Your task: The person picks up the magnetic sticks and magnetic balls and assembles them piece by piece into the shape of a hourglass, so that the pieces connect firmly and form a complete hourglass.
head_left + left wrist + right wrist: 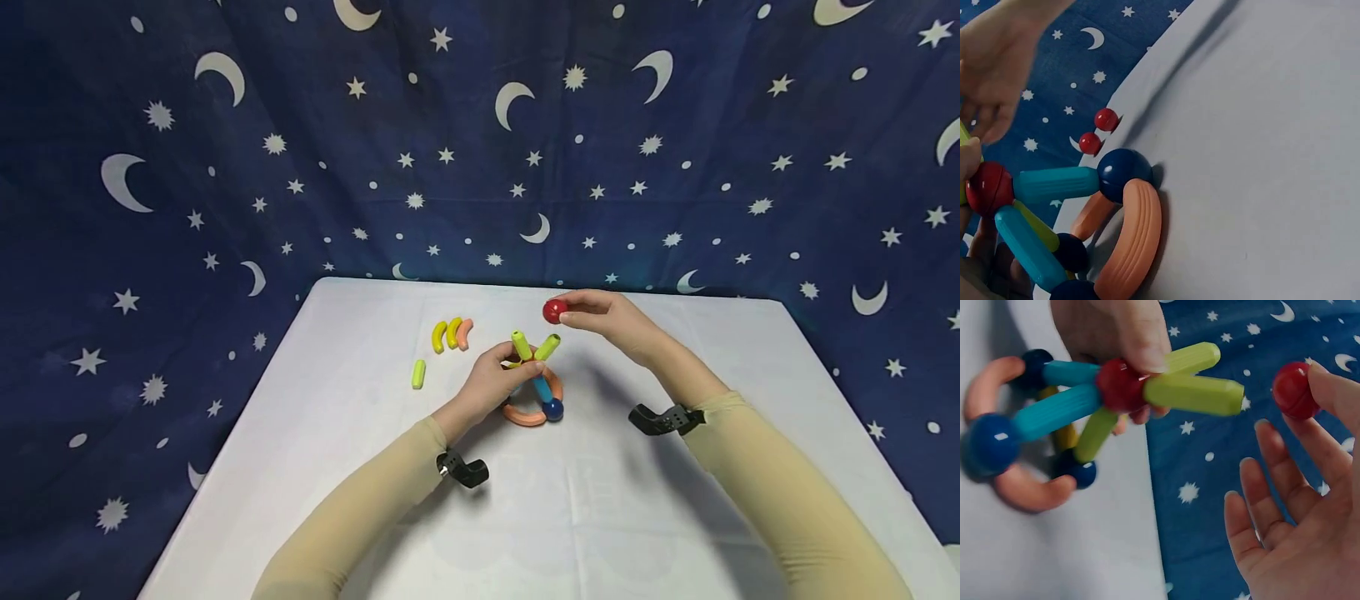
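My left hand (491, 383) pinches a built figure at its central red ball (1122, 385). Two light green rods (1196, 394) (549, 347) stick up and apart from that ball. Below it, blue rods (1060, 412) and a green one (1096, 434) lead down to dark blue balls (552, 409) (1124, 175), joined around the base by curved orange pieces (525, 416) (1132, 244). Above and right of the green rods, my right hand (618, 325) holds a separate red ball (555, 312) (1295, 391) between thumb and index finger, not touching the figure; its other fingers are spread.
Two curved yellow pieces (438, 337) (453, 332) and a curved orange one (465, 334) lie at the back left of the white table (360, 358), with a short green rod (418, 374) nearer. Two loose red balls (1106, 119) (1090, 143) show in the left wrist view.
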Demonstrator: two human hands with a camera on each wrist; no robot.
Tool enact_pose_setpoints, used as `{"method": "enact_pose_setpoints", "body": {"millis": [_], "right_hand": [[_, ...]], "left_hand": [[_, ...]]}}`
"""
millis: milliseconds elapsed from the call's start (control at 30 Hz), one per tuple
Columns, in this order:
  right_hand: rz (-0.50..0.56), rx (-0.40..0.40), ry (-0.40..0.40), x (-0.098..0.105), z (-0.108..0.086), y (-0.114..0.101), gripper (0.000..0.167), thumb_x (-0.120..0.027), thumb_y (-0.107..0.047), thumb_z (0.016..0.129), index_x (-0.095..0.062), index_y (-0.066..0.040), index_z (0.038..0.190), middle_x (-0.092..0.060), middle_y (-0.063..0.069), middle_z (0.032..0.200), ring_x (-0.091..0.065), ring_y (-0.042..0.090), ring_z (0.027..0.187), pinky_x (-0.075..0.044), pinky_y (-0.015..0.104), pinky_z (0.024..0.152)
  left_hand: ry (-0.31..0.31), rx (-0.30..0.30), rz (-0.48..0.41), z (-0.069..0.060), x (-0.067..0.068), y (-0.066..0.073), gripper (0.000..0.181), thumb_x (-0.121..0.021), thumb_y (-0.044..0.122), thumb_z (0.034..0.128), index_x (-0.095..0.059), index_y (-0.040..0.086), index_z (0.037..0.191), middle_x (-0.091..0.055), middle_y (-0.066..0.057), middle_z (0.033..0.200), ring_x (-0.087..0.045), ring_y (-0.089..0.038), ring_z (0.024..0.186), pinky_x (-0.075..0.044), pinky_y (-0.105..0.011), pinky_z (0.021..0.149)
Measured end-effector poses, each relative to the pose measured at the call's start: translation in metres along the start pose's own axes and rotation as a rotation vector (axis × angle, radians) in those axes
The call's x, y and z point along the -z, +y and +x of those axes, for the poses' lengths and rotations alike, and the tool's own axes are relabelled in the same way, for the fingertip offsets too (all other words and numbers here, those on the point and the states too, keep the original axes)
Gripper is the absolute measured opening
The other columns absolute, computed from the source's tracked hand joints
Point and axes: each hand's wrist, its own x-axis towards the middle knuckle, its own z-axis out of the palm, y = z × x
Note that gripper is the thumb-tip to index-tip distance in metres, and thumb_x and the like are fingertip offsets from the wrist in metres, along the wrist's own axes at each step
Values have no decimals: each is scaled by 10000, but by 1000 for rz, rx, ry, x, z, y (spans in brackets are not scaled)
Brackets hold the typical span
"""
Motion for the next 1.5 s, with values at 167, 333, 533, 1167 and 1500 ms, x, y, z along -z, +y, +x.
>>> {"method": "enact_pose_setpoints", "body": {"millis": [167,333,533,1167,1500], "right_hand": [[31,-19,59,2,-18,22,525,-757,-325,946,-617,-68,1382,-652,97,1318,-607,240,1198,-434,453,1052],[58,-2,61,0,-22,25,524,-754,-320,947,-615,-73,1387,-649,101,1329,-613,224,1185,-424,478,1056],[29,16,16,-7,-12,12,492,-751,-311,948,-637,-80,1367,-659,83,1313,-595,248,1203,-411,530,1074],[-95,-72,-339,-19,62,-32,415,-707,-312,948,-686,-33,1256,-676,93,1253,-562,287,1238,-431,481,1077],[-123,-36,-430,-20,66,-35,409,-708,-321,926,-695,-58,1238,-674,93,1224,-573,273,1196,-423,477,1072]], "left_hand": [[-7,28,-8,3,0,-1,337,-767,372,928,-715,154,1180,-678,-8,1123,-578,-240,1078,-487,-377,879],[-12,18,-11,5,0,-3,333,-767,391,925,-716,153,1152,-679,-2,1124,-577,-241,1097,-487,-381,901],[-9,-9,6,2,1,-4,369,-740,419,943,-712,193,1233,-685,12,1137,-583,-216,1080,-495,-379,895],[80,-42,-31,-5,-6,-4,307,-722,371,969,-681,123,1146,-688,18,1114,-598,-184,1059,-487,-360,894],[72,-33,-26,-5,-5,-1,327,-713,376,975,-666,124,1178,-696,22,1112,-597,-185,1057,-492,-348,874]]}}
